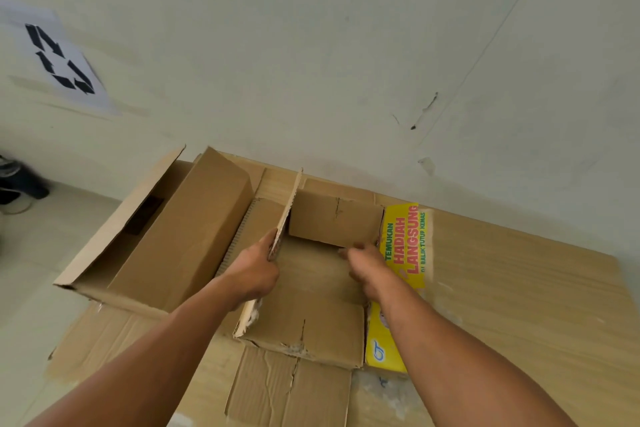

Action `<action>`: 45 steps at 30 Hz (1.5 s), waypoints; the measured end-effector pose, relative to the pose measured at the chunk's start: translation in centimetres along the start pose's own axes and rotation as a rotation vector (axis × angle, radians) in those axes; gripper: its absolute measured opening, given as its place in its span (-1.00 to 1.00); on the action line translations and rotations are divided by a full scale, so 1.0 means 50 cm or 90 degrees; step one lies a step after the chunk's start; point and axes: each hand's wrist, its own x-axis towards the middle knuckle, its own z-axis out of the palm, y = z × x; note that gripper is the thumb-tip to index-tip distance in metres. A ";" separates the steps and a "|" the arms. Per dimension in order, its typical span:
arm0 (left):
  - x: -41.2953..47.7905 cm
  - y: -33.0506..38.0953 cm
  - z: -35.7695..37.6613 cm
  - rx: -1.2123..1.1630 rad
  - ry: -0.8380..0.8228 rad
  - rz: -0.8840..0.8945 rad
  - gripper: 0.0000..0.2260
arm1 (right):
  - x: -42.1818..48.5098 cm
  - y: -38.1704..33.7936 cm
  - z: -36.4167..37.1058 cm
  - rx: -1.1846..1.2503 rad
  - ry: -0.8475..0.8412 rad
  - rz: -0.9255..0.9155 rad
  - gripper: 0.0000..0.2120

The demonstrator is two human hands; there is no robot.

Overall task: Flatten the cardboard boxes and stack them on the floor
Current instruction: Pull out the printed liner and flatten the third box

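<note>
A pale wall point(346, 45) filled the upper view, with a sheet bearing a recycling symbol point(60, 59) stuck to it at the left. Below it, flattened cardboard sheets point(519, 305) covered most of the light tiled floor point(31, 253), butting against the wall's foot. On those sheets lay a long open box point(166, 232) at the left, not yet collapsed, and beside it the smaller box with yellow printed sides point(318, 288) that the person was working on.

The left hand point(254, 270) was closed round the box's upright left flap point(287, 218), thumb and fingers pinching its edge. The right hand point(367, 263) was curled inside the box near the yellow right wall; motion blur hid whether it gripped anything, so I could not tell.

The likely trouble: the torn seams along the near edge could rip further if the flap were forced outward, leaving ragged pieces that stack badly. The box could also skid on the smooth cardboard beneath, toward the long box touching its left side.
</note>
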 end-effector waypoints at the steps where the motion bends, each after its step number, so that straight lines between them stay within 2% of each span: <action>1: 0.001 -0.001 0.001 0.000 0.000 0.000 -0.29 | 0.007 -0.002 0.007 0.112 -0.007 0.049 -0.55; 4: 0.001 -0.002 0.004 -0.002 0.002 0.001 -0.31 | 0.020 -0.012 0.015 0.337 0.002 0.101 -0.65; 7: -0.002 0.000 0.006 -0.004 0.004 0.013 -0.31 | 0.005 -0.038 0.004 0.450 0.026 0.104 -0.82; 11: -0.006 0.000 0.003 0.015 0.000 0.006 -0.27 | -0.016 -0.068 -0.010 0.539 0.022 0.115 -0.63; 14: -0.007 0.002 -0.001 -0.003 -0.029 0.001 -0.28 | -0.026 -0.108 -0.021 0.596 0.016 0.073 -0.80; 17: -0.011 0.010 -0.002 -0.050 -0.057 -0.004 -0.29 | -0.035 -0.145 -0.055 0.710 -0.027 0.025 -0.75; 19: -0.011 0.011 -0.003 -0.051 -0.060 -0.011 -0.29 | -0.041 -0.160 -0.082 0.730 -0.066 -0.024 -0.74; 20: -0.010 0.010 -0.003 -0.044 -0.063 -0.012 -0.28 | -0.043 -0.163 -0.092 0.721 -0.081 -0.054 -0.67; 22: -0.009 0.011 -0.005 -0.026 -0.069 -0.013 -0.28 | -0.046 -0.162 -0.106 0.650 -0.102 -0.104 -0.57; 24: -0.010 0.013 -0.007 -0.020 -0.074 -0.009 -0.28 | -0.058 -0.145 -0.105 0.483 -0.110 -0.133 -0.57; 28: -0.013 0.019 -0.017 -0.022 -0.090 0.002 -0.27 | -0.093 -0.077 -0.064 -0.106 -0.105 -0.187 -0.61; 30: -0.015 0.021 -0.021 -0.029 -0.092 0.007 -0.30 | -0.107 -0.043 -0.026 -0.380 -0.171 -0.157 -0.60; 33: -0.019 0.020 -0.023 -0.058 -0.091 0.013 -0.33 | -0.124 0.010 0.019 -0.730 -0.238 -0.094 -0.46; 35: -0.021 0.019 -0.026 -0.079 -0.086 0.012 -0.35 | -0.137 0.036 0.032 -0.798 -0.244 -0.062 -0.41; 37: -0.026 0.020 -0.029 -0.101 -0.082 0.022 -0.41 | -0.152 0.046 0.031 -0.798 -0.212 -0.052 -0.41; 40: -0.023 0.012 -0.032 -0.131 -0.057 0.044 -0.59 | -0.178 0.033 0.006 -0.787 -0.118 -0.121 -0.51; 42: -0.015 0.002 -0.030 -0.143 -0.045 0.040 -0.62 | -0.200 0.025 -0.017 -0.731 -0.090 -0.160 -0.57; 45: -0.007 -0.005 -0.025 -0.125 -0.034 0.026 -0.55 | -0.238 0.025 -0.044 -0.619 -0.118 -0.157 -0.57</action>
